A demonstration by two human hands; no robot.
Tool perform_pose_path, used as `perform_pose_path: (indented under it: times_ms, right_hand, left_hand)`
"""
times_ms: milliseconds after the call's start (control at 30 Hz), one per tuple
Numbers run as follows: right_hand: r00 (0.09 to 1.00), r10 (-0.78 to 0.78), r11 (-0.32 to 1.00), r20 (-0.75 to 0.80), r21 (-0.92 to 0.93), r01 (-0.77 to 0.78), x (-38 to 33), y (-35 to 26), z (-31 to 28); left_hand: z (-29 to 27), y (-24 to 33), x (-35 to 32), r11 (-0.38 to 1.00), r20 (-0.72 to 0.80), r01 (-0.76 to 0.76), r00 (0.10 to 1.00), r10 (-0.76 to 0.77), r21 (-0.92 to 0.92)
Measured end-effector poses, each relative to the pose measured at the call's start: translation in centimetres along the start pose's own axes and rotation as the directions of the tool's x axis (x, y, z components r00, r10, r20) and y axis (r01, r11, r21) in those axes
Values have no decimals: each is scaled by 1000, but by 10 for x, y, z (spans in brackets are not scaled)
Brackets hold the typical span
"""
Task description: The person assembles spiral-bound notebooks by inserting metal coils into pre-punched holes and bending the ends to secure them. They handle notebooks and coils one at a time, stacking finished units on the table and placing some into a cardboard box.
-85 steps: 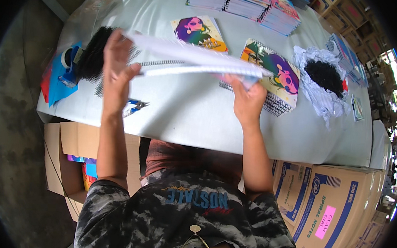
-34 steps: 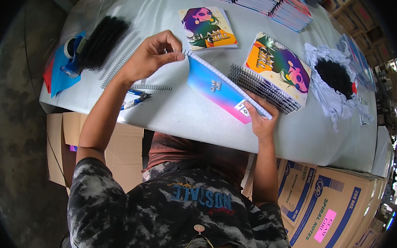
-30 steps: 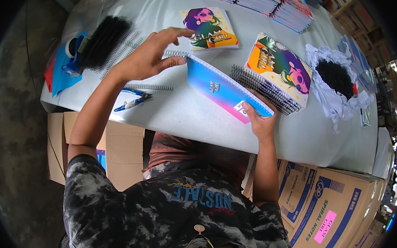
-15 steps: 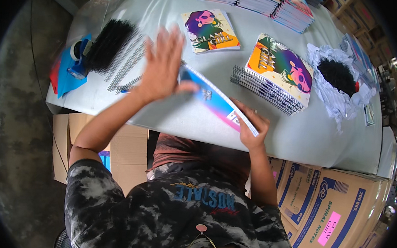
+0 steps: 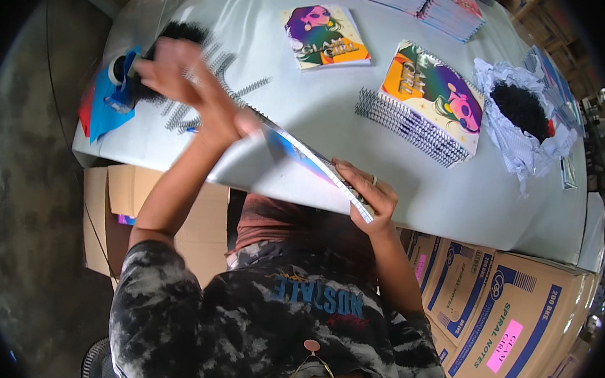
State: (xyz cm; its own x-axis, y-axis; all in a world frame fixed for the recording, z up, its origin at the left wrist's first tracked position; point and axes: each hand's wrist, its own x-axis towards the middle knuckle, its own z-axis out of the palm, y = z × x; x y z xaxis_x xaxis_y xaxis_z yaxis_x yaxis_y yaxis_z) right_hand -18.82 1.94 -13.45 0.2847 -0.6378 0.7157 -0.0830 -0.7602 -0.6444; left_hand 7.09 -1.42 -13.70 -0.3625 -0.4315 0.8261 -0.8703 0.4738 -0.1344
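My right hand (image 5: 370, 194) grips the near right end of a notebook (image 5: 312, 163) with a blue and pink cover, tilted so that its white punched edge faces up. Over the notebook's far left end is my left hand (image 5: 191, 88), smeared by motion, fingers stretched out and apart. Its thumb is close to the notebook's corner; whether they touch I cannot tell. Beneath and beside this hand lie loose spiral coils (image 5: 254, 88), partly hidden by it. Behind them is a dark bundle of coils (image 5: 182, 32).
A single notebook (image 5: 325, 38) lies ahead on the covered table (image 5: 281, 191). To its right stands a stack of spiral notebooks (image 5: 432, 103). Further right, black coils (image 5: 520, 111) sit in crumpled wrapping (image 5: 494, 142). Blue tape (image 5: 122, 100) is at left; cartons (image 5: 509, 326) stand below right.
My left hand has swung left, away from the notebook's cover and over the coils. The notebook has tipped more edge-on and shifted slightly left and nearer, still in my right hand.
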Motion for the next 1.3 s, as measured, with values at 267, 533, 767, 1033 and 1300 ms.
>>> perform_pose_path:
  times_ms: [267, 533, 767, 1033, 1300]
  right_hand:
    - [999, -46, 999, -3, 24, 46, 3, 5, 0]
    - [1000, -23, 1000, 18, -4, 23, -5, -1, 6]
    - [997, -62, 997, -35, -51, 61, 1, 7, 10]
    - [995, 90, 995, -35, 40, -89, -5, -3, 10]
    - [960, 271, 935, 71, 220, -280, 7, -11, 6]
  left_hand:
    - [-14, 10, -5, 968, -99, -249, 964, 248, -1]
    - [-16, -10, -9, 991, -192, -126, 975, 115, -46]
    - [-8, 39, -19, 943, -19, -243, 969, 245, -229]
    - [-8, 45, -36, 973, 144, 8, 989, 26, -232]
    - [-23, 23, 67, 966, 151, 102, 986, -66, -239]
